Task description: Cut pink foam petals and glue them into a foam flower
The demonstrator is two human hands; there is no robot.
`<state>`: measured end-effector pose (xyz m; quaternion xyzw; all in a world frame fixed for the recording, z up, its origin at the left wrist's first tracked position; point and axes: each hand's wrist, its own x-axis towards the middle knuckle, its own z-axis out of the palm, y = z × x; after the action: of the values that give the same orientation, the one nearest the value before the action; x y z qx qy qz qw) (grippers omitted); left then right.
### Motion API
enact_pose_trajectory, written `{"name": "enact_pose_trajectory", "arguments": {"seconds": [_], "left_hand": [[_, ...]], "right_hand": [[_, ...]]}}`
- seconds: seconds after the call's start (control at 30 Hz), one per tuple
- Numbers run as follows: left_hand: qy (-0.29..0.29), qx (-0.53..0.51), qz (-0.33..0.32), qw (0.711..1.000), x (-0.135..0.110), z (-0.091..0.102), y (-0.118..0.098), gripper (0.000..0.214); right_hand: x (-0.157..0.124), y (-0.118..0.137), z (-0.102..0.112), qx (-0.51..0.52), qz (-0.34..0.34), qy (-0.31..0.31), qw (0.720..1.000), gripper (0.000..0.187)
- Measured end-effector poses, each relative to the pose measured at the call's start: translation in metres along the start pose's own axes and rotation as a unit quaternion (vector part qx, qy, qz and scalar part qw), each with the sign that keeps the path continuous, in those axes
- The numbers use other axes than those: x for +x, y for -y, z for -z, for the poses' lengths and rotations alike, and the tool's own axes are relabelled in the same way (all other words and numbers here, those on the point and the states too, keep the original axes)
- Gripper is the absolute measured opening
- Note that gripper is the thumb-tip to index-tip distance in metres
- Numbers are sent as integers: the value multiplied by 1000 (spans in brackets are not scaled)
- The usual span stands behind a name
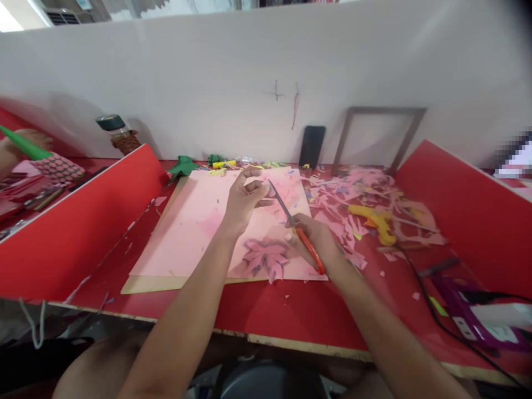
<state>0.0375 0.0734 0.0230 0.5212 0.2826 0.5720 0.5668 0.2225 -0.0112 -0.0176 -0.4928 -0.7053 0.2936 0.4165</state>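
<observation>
My right hand (313, 235) grips a pair of scissors (308, 249) with orange handles. Their dark blades point up and left, toward the fingers of my left hand (245, 199). Thumb and fingertips of that hand pinch a small pale piece (269, 189) beside the blade tips; its exact shape is too small to tell. Under both hands lie large pink sheets (174, 238), with a yellowish one showing below. A pink leaf-like or flower-like cut-out (266, 256) with dark edges rests on the sheets, nearer to me.
Pink scraps (341, 205) and a yellow glue gun (376, 221) lie at right, near a purple power strip (477, 316). A black phone (312, 146) and grey frame (382, 111) lean on the white wall. Red dividers flank the desk. Another person's hand (25, 144) is at far left.
</observation>
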Motion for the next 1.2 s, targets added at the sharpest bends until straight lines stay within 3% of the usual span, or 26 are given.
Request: {"name": "enact_pose_trajectory", "arguments": {"seconds": [0.13,0.33,0.73,1.2], "left_hand": [[11,4,5,1000,-1,-2,-1,47],[11,6,15,1000,0,-3,0,44],[44,29,10,999,-4,-8,0,43],[45,36,28,998,-6,-14,-1,45]], "right_hand": [[-1,4,1,3,16,1,1000,45],[1,9,3,10,-21,-12,1000,46],[1,8,1,0,-39,-31,999,50],[-1,1,-1,9,-33,-37,999,47]]}}
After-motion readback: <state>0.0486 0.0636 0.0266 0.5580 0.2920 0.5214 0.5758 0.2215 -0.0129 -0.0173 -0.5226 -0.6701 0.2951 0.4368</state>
